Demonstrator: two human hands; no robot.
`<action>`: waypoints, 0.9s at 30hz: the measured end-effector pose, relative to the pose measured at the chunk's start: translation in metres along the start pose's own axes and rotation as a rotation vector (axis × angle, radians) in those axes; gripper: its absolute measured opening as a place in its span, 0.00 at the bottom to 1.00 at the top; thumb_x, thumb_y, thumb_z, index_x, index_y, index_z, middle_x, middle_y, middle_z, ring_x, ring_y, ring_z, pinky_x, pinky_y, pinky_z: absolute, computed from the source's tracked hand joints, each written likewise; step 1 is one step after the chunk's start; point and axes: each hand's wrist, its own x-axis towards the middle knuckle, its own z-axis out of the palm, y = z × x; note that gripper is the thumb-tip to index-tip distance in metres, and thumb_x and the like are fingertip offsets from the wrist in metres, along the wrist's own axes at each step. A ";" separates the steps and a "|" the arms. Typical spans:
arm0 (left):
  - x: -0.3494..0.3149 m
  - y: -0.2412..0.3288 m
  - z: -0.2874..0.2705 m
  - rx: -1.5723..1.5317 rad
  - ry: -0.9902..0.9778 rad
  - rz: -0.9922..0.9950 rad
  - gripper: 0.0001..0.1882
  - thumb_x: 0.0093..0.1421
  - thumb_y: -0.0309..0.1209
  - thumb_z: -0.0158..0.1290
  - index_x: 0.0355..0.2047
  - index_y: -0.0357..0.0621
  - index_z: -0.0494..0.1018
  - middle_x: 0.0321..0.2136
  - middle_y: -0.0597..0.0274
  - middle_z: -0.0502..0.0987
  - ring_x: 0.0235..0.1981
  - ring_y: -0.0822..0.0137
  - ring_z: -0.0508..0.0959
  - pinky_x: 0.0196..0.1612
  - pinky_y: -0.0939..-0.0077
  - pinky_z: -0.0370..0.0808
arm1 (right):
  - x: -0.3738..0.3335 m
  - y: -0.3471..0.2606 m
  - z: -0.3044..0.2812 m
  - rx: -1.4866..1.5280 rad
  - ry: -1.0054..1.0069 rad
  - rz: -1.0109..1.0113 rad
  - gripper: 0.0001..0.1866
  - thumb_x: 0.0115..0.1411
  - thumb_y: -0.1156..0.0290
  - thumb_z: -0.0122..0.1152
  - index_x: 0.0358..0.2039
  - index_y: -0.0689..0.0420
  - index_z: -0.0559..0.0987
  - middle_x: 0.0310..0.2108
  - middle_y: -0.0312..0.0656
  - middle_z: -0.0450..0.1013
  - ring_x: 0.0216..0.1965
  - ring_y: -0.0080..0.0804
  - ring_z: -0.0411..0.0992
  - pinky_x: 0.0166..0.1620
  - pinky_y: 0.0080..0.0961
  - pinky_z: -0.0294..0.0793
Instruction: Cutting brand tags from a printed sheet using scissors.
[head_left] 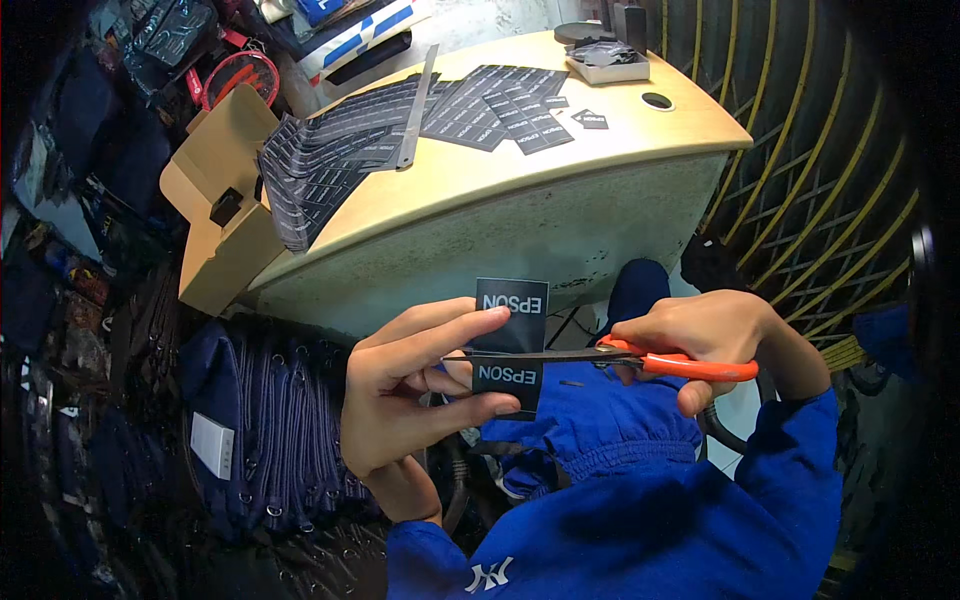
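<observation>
The left hand (415, 385) pinches a black label strip (510, 345) that carries 2 printed panels, thumb and fingers closed on its left edge, holding it up in front of the lap, below the desk edge (480, 190). The right hand (705, 340) is closed through the orange handles of a pair of scissors (640, 358), whose dark blades lie across the strip between the 2 panels, roughly level. The blade tips reach close to the left fingertips (500, 402), so a full closing stroke risks nicking a finger if the grip is not drawn back. The strip is held only at 1 side and hangs free; it may twist as the blades close, which would send the cut slanting into a printed panel. The lower piece is likely to drop onto the blue jacket (620, 500) or floor once it is severed. On the desk lie more black labels (500, 110) and a metal ruler (418, 110).
</observation>
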 end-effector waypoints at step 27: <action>0.000 0.008 -0.001 0.039 -0.018 -0.055 0.32 0.34 0.21 0.69 0.45 0.36 0.74 0.43 0.51 0.74 0.33 0.80 0.75 0.33 0.91 0.73 | 0.002 -0.006 -0.003 0.024 -0.051 0.123 0.32 0.54 0.40 0.54 0.27 0.64 0.70 0.14 0.38 0.65 0.14 0.29 0.66 0.18 0.24 0.62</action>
